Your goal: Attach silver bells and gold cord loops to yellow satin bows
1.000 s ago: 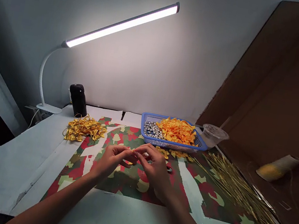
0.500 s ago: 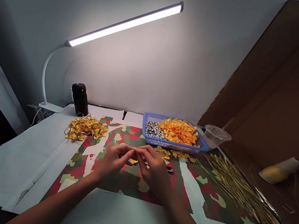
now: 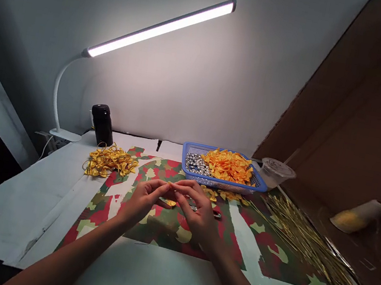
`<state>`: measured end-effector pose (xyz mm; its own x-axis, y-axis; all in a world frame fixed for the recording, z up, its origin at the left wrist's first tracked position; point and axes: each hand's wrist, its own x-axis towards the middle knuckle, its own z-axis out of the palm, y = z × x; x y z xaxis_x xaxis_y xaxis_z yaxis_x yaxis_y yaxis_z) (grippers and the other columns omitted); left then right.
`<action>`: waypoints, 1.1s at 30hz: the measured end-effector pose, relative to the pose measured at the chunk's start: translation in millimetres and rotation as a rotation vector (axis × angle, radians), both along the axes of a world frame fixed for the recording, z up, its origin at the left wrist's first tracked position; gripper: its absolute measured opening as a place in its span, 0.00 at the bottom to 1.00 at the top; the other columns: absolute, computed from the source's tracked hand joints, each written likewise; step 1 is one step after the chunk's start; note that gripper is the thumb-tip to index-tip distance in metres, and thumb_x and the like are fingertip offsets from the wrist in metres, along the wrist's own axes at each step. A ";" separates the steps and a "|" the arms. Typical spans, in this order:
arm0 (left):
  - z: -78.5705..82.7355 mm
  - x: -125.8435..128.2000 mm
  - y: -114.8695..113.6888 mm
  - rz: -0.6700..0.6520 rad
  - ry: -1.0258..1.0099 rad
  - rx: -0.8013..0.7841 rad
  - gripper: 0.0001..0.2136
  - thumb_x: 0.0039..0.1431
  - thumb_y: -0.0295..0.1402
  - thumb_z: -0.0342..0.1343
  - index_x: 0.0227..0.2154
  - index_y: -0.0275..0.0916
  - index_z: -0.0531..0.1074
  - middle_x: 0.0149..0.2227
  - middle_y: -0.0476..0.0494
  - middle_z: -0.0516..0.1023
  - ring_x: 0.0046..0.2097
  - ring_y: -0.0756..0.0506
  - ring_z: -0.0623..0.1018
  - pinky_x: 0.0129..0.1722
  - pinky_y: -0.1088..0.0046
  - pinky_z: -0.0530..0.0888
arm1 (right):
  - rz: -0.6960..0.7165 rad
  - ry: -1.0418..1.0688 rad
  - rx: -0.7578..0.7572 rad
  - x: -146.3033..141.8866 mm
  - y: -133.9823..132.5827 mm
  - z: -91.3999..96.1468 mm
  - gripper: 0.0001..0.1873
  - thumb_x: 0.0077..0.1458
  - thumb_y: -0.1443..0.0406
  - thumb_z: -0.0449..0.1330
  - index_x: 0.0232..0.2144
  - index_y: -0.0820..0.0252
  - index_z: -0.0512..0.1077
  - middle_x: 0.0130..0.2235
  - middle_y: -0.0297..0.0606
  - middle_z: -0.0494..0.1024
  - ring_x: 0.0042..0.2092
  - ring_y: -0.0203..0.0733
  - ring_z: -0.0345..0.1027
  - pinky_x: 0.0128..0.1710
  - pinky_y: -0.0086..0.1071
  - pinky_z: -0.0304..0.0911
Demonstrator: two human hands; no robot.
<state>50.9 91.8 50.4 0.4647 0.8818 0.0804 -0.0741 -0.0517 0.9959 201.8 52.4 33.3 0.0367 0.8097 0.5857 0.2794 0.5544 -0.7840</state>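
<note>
My left hand and my right hand meet over the patterned sheet, thumbs and forefingers pinched together. A tiny orange-yellow bit shows at the touching fingertips; the rest of what they grip is hidden. Just below the fingers is a small yellow piece, and I cannot tell whether it hangs or lies on the sheet. A shiny metal tool pokes out behind my right hand, mostly covered. Several yellow bows lie in a row past that hand.
A blue basket holds orange-yellow bows and silver beads. Gold bows with ties are heaped at left, near a black bottle-like object. Gold twist strips and a plastic cup are at right; a lamp hangs overhead.
Both hands have risen very slightly, and the fingers of my right hand lie flatter across the left fingertips. More of the small yellow piece below shows.
</note>
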 end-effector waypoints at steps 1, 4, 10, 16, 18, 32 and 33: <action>-0.4 0.3 -0.1 -0.009 0.007 -0.003 0.16 0.52 0.45 0.58 0.30 0.34 0.76 0.33 0.38 0.82 0.38 0.40 0.81 0.32 0.70 0.77 | 0.007 0.053 -0.047 -0.3 -0.8 1.8 0.09 0.57 0.66 0.56 0.34 0.55 0.77 0.37 0.38 0.73 0.40 0.42 0.70 0.40 0.36 0.68; -1.6 1.5 0.2 -0.032 0.028 -0.018 0.18 0.51 0.47 0.58 0.28 0.34 0.75 0.32 0.38 0.82 0.37 0.40 0.81 0.30 0.71 0.77 | 0.020 0.140 -0.137 -1.3 -1.8 4.7 0.07 0.56 0.64 0.58 0.31 0.55 0.77 0.35 0.37 0.73 0.37 0.41 0.70 0.36 0.34 0.68; 1.8 2.6 -1.4 -0.050 0.025 -0.050 0.19 0.47 0.49 0.60 0.28 0.34 0.75 0.30 0.38 0.81 0.36 0.40 0.81 0.29 0.72 0.77 | 0.006 0.028 -0.078 1.4 1.4 0.2 0.06 0.56 0.64 0.59 0.32 0.54 0.77 0.35 0.37 0.74 0.39 0.43 0.71 0.37 0.35 0.68; 2.4 1.6 -2.5 -0.077 0.022 -0.130 0.18 0.49 0.45 0.60 0.33 0.33 0.77 0.35 0.37 0.81 0.41 0.40 0.80 0.32 0.71 0.77 | -0.128 -0.227 0.144 4.1 3.2 -6.1 0.08 0.59 0.68 0.54 0.32 0.55 0.73 0.35 0.38 0.74 0.37 0.43 0.70 0.37 0.35 0.67; 0.4 1.5 -1.5 -0.085 0.013 -0.155 0.17 0.50 0.44 0.60 0.34 0.34 0.77 0.36 0.37 0.81 0.42 0.39 0.80 0.33 0.71 0.77 | -0.155 -0.275 0.183 3.7 3.4 -7.2 0.07 0.59 0.68 0.53 0.33 0.56 0.71 0.35 0.39 0.74 0.38 0.43 0.69 0.38 0.36 0.66; -0.8 2.7 -2.8 -0.154 -0.001 -0.098 0.21 0.52 0.49 0.58 0.35 0.34 0.77 0.40 0.35 0.81 0.47 0.35 0.78 0.35 0.66 0.75 | -0.137 -0.263 0.143 6.4 5.6 -7.8 0.05 0.60 0.68 0.53 0.33 0.56 0.68 0.36 0.38 0.72 0.38 0.42 0.70 0.35 0.33 0.67; -1.0 2.4 -2.6 -0.157 -0.006 -0.112 0.21 0.52 0.49 0.57 0.36 0.34 0.77 0.41 0.34 0.81 0.47 0.34 0.77 0.35 0.66 0.75 | -0.145 -0.278 0.173 6.4 6.2 -9.2 0.06 0.60 0.69 0.53 0.34 0.55 0.68 0.36 0.38 0.73 0.38 0.41 0.70 0.35 0.33 0.67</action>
<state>53.3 89.2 49.4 0.5974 0.8019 -0.0107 -0.0786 0.0718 0.9943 208.2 58.6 24.1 -0.0364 0.6961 0.7170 0.5542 0.6111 -0.5652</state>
